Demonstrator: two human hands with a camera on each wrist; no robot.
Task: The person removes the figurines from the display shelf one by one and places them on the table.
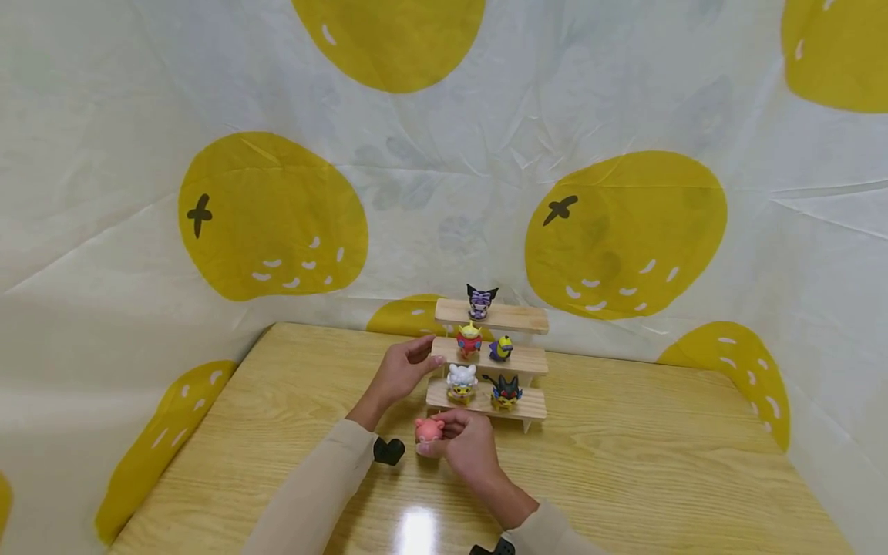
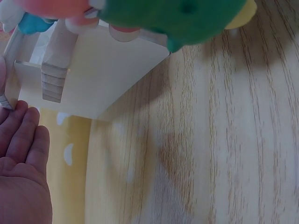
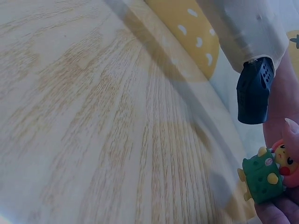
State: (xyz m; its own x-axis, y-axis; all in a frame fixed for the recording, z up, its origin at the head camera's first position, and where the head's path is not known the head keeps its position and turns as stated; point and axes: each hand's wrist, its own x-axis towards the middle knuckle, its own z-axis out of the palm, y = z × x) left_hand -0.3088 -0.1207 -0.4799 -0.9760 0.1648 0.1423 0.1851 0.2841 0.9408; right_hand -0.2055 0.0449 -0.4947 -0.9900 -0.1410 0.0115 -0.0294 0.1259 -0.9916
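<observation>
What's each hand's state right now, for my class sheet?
Left hand: holding the wooden display stand by its middle shelf.
Right hand: holding the pink-hooded Pikachu figurine.

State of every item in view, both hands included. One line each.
Left hand: fingers touching the stand's left end
Right hand: gripping the pink-and-green figurine
Pink-and-green figurine: held, off the stand
Stand: upright, three tiers, each occupied
Purple-and-black figurine: standing, top tier
Red figurine: standing, middle tier
Yellow-and-purple figurine: standing, middle tier
White-hooded figurine: standing, bottom tier
Black-hooded figurine: standing, bottom tier
</observation>
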